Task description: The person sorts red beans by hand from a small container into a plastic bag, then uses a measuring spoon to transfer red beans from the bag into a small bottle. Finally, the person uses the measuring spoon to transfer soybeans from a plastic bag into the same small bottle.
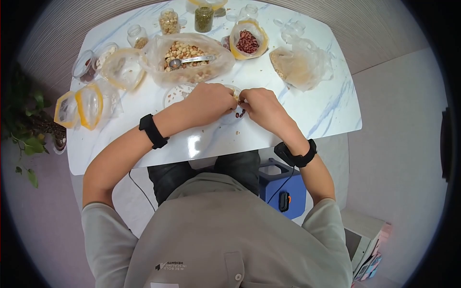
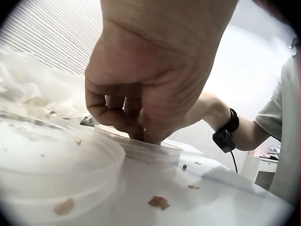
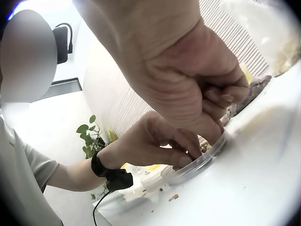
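Observation:
A shallow clear plastic dish (image 3: 200, 165) sits on the table with small pale nuts or beans in it. My left hand (image 1: 209, 103) reaches over its left side, fingers curled and tips down inside the rim. From the right, my right hand (image 1: 264, 109) bends its fingers into the same dish, close to the left fingertips. A few dark red beans (image 1: 240, 114) show just below the hands. Whether either hand pinches a bean I cannot tell. Left of this dish lies a second clear round dish (image 2: 89, 188) with brown skin flakes.
Behind the hands, a large plastic bag (image 1: 153, 57) of peanuts holds a metal measuring spoon (image 1: 194, 60). A yellow-rimmed bag (image 1: 261, 36) contains red beans. Jars, including one of green beans (image 1: 204, 20), line the back. Another bag (image 1: 307, 67) lies right; yellow-edged bags (image 1: 90, 105) lie left.

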A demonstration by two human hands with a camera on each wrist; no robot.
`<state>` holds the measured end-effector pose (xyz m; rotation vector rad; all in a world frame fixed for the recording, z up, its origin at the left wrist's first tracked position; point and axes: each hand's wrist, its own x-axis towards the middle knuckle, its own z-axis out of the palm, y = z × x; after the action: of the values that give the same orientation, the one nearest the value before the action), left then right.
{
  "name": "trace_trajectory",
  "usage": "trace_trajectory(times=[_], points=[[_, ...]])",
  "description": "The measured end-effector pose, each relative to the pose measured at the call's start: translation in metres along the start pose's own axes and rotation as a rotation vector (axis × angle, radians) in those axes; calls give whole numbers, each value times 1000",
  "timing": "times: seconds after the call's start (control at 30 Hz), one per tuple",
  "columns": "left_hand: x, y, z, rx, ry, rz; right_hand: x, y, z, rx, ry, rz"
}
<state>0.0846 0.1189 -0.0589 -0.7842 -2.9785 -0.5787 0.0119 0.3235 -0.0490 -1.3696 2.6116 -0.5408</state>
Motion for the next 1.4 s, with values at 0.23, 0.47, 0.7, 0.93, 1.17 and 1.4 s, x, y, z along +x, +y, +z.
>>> trace_trajectory(times=[0.23,0.47,0.7,0.93,1.17,1.4], points=[[-3,-7,3,29,25,-9,2,-1,0,-10,-112,19],[-7,-8,-1,25,81,21,2,0,-17,646,-67,283],[-2,-6,-7,28,143,-14,0,17,-14,1632,-173,549],[8,10,-28,-155,338,15,0,5,-11,1843,-97,596],[13,4,-20,-66,237,-6,-8,28,-11,1220,-56,477],[22,-1,3,30,140,50,-10,7,-22,356,-57,260]])
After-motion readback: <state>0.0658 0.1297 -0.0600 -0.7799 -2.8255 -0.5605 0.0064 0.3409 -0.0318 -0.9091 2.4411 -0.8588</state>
